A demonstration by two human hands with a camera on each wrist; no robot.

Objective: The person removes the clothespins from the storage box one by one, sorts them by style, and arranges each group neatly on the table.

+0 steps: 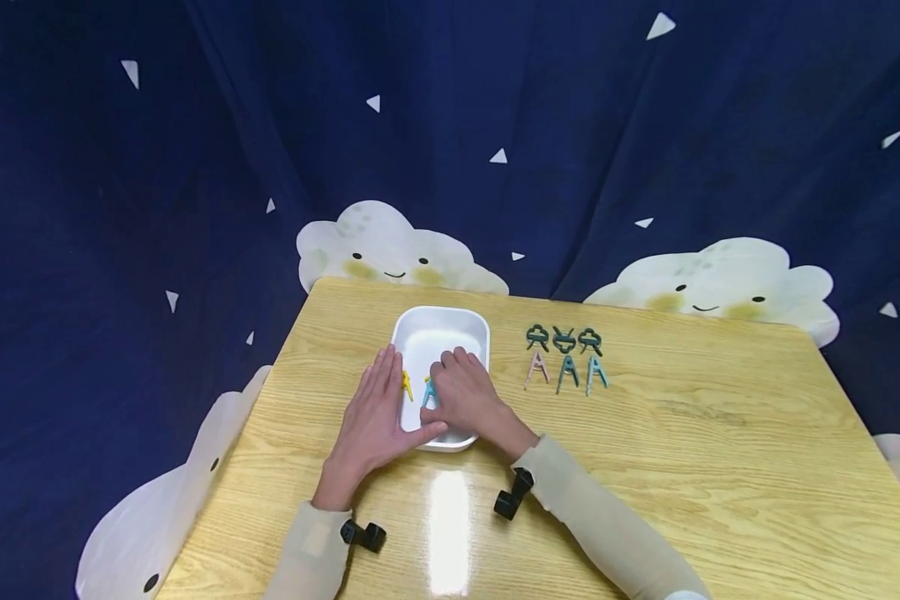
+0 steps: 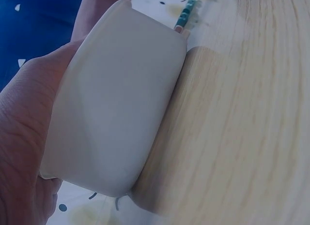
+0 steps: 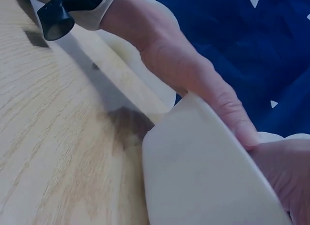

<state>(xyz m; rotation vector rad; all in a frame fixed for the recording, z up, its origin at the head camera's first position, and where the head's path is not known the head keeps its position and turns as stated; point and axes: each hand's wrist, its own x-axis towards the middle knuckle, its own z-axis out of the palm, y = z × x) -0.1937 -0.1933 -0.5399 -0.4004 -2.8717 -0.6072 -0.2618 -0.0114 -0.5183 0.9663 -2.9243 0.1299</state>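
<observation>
A white tray [image 1: 420, 319] stands on the table. Along its left rim my left hand [image 1: 375, 408] rests with fingers straight, its thumb lying over the near rim. The left wrist view shows that hand [image 2: 26, 109] against the tray's side wall [image 2: 116, 99]. My right hand [image 1: 461, 390] reaches down into the tray with its fingers bent. Beside its thumb is a light blue clip [image 1: 430, 395]; whether the fingers grip it is hidden. A yellow clip [image 1: 407, 385] lies near the tray's left wall. A further bit of yellow shows by the right fingers.
To the right of the tray, dark green clips [image 1: 564, 339] form a row. Below them lie a pink clip [image 1: 537, 368], a teal clip [image 1: 567, 372] and another light blue clip [image 1: 596, 374]. A dark blue curtain [image 1: 450, 150] with clouds hangs behind the wooden table [image 1: 705, 433].
</observation>
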